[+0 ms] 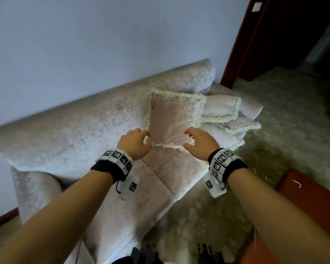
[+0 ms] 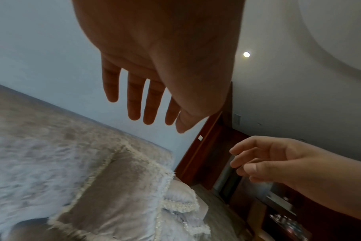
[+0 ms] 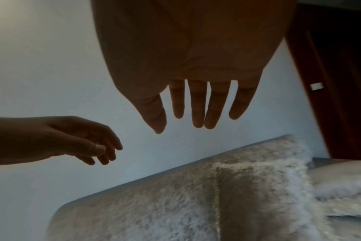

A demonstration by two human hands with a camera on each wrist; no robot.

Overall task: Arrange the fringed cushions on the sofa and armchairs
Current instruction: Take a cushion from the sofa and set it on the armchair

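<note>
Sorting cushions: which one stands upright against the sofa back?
The large pink fringed cushion nearest both hands; the other cushions lie stacked flat beside it.

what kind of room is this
Most likely a home living room: a plush pale sofa against a plain wall, fringed cushions piled at its end, patterned carpet underfoot, and a dark wooden door frame beside it.

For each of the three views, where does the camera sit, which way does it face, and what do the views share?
Head: on the head, facing down at the sofa; both forearms, left hand, right hand.
Left wrist: under the left palm, facing along the fingers toward wall and door frame.
Right wrist: under the right palm, facing wall and sofa back.
Shared: upright fringed cushion, both hands.
</note>
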